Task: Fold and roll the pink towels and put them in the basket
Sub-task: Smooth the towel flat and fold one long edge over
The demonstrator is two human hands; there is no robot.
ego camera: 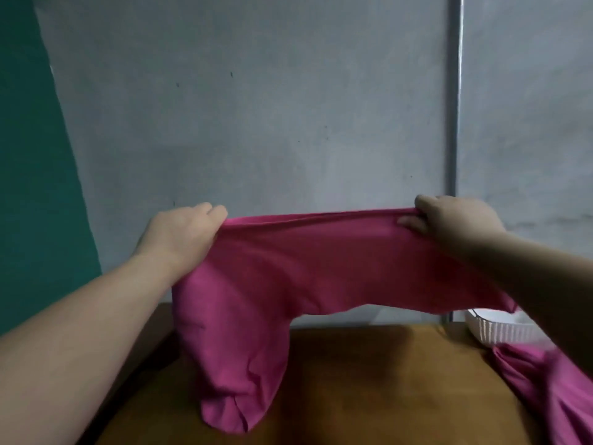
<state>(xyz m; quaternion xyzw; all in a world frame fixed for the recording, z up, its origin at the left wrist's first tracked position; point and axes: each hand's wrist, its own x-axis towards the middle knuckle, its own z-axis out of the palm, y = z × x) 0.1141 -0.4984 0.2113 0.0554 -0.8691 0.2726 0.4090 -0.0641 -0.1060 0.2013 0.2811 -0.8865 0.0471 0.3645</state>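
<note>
Both hands are raised in front of a grey wall and hold one pink cloth towel stretched between them by its upper edge. The left hand shows its back to the camera. Its fingers are curled over the top hem and bunch the cloth, and the fingertips are hidden behind the fabric. The right hand pinches the other end, with the thumb lying on the near face and the other fingers out of sight behind the towel. The hem runs nearly taut from hand to hand. Below the left hand a long part of the towel hangs down to a brown wooden tabletop, and its folded lower end seems to rest there, though the contact is hard to make out. Towards the right hand the towel is shorter and its corner disappears behind the right forearm. Just below that forearm sits a white ribbed basket, mostly covered by the arm and the towel corner, so its inside cannot be seen. Nearer the person, under the same forearm, lies a second heap of pink cloth, blurred and cut off by the frame's right and bottom edges. Whether it joins the held towel cannot be told. Above the right hand a grey metal pole runs up the wall.
</note>
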